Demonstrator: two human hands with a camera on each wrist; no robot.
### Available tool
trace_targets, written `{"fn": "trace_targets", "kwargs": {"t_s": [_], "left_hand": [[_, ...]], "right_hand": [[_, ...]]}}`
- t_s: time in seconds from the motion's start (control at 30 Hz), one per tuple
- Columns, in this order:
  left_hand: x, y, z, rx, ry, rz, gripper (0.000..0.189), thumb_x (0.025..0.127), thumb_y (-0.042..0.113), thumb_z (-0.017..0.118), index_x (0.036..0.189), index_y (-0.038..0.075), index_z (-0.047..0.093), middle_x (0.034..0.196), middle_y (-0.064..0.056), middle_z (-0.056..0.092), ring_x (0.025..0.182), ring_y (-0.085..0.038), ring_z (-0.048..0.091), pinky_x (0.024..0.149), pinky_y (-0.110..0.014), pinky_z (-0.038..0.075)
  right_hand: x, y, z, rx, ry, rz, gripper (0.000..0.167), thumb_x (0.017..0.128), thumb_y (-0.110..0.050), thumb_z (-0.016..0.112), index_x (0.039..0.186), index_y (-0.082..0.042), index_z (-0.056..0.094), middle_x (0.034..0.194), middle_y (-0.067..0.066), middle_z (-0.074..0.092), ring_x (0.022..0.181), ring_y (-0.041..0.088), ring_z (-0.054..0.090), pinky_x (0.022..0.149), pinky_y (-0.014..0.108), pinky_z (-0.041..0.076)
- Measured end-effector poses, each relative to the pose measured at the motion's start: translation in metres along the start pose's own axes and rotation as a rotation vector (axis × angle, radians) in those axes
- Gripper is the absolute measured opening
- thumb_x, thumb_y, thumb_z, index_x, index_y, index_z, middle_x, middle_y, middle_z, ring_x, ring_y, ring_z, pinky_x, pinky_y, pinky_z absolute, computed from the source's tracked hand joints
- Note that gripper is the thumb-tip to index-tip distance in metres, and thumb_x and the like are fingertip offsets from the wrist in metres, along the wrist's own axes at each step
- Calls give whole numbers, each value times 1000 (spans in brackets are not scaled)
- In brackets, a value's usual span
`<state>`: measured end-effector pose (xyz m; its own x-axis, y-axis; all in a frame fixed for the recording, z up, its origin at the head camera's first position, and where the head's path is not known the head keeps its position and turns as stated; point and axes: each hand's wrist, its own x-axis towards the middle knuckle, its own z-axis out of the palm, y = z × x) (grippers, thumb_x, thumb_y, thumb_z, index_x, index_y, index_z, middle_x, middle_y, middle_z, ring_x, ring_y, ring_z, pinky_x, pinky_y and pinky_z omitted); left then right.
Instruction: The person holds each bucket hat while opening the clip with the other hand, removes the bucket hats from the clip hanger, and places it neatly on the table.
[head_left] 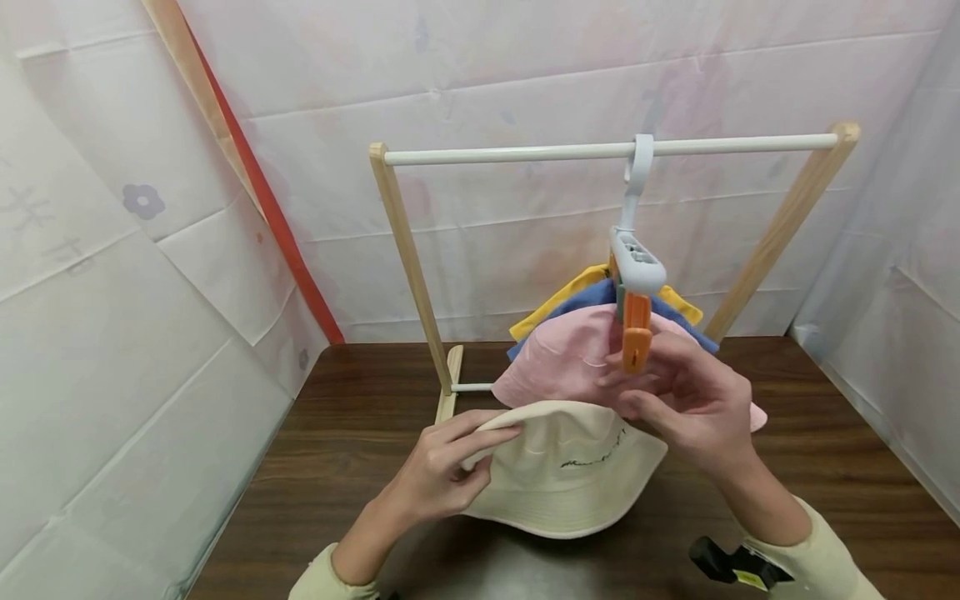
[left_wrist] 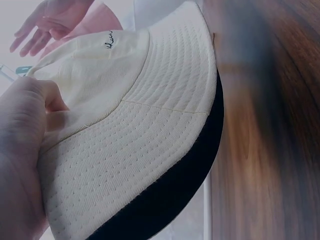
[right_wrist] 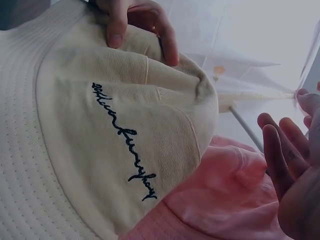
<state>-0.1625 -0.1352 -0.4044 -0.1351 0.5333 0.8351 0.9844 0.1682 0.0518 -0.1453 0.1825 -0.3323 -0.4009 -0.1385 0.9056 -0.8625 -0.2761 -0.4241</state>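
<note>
A cream bucket hat [head_left: 570, 479] with dark script lettering [right_wrist: 125, 137] is held up by my left hand [head_left: 450, 462], which pinches its crown between thumb and fingers. Behind it hangs a pink bucket hat [head_left: 558, 354], with blue [head_left: 592, 296] and yellow [head_left: 555, 302] hats further back. They hang from a grey-white clip hanger [head_left: 637, 262]. My right hand [head_left: 697, 400] is beside the hanger's front orange clip [head_left: 637, 337], its fingers partly behind the clip. In the right wrist view its fingers [right_wrist: 277, 155] are extended and hold nothing.
The hanger hooks over the white rail [head_left: 510, 155] of a wooden-legged rack [head_left: 408, 250] on a dark wooden table [head_left: 360, 467]. Pale printed cloth [head_left: 480, 67] covers the walls behind and beside it. A red strip [head_left: 262, 183] runs down at the left.
</note>
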Motion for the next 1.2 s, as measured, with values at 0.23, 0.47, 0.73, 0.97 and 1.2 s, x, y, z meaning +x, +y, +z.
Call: {"fn": "trace_targets", "kwargs": {"t_s": [0.23, 0.47, 0.73, 0.97, 1.2], "left_hand": [[0, -1, -4, -8, 11, -15, 60, 77, -18, 64, 131, 2, 78, 125, -20, 79, 90, -15, 68, 64, -9, 44], [-1, -3, -8, 7, 20, -30, 67, 69, -19, 67, 131, 3, 78, 125, -20, 80, 97, -19, 71, 69, -14, 51], [-3, -3, -14, 9, 31, -55, 67, 69, -20, 70, 132, 2, 78, 125, -21, 80, 97, -20, 73, 73, -18, 55], [-5, -5, -18, 33, 38, -56, 65, 71, -18, 69, 131, 2, 79, 125, -21, 80, 102, -24, 76, 81, -26, 59], [-8, -5, -20, 45, 40, -70, 65, 70, -18, 69, 131, 3, 79, 125, -20, 80, 98, -21, 73, 77, -24, 58]], "right_hand": [[-5, -4, -5, -44, 16, 10, 46, 97, 1, 84, 134, 22, 66, 129, 9, 83, 102, 12, 86, 82, 20, 67], [-3, -3, -7, -8, 1, -26, 45, 97, 7, 81, 133, 27, 62, 125, 13, 85, 104, 17, 87, 76, 19, 67], [1, -10, -9, 32, -4, -64, 44, 98, 9, 80, 133, 27, 62, 125, 16, 84, 106, 19, 87, 78, 18, 67], [5, -16, -9, 76, 2, -90, 46, 97, 13, 78, 136, 29, 59, 128, 20, 82, 109, 23, 87, 85, 21, 68], [4, -17, -13, 73, 7, -80, 46, 96, 14, 78, 135, 30, 59, 125, 19, 83, 107, 22, 87, 80, 19, 67]]}}
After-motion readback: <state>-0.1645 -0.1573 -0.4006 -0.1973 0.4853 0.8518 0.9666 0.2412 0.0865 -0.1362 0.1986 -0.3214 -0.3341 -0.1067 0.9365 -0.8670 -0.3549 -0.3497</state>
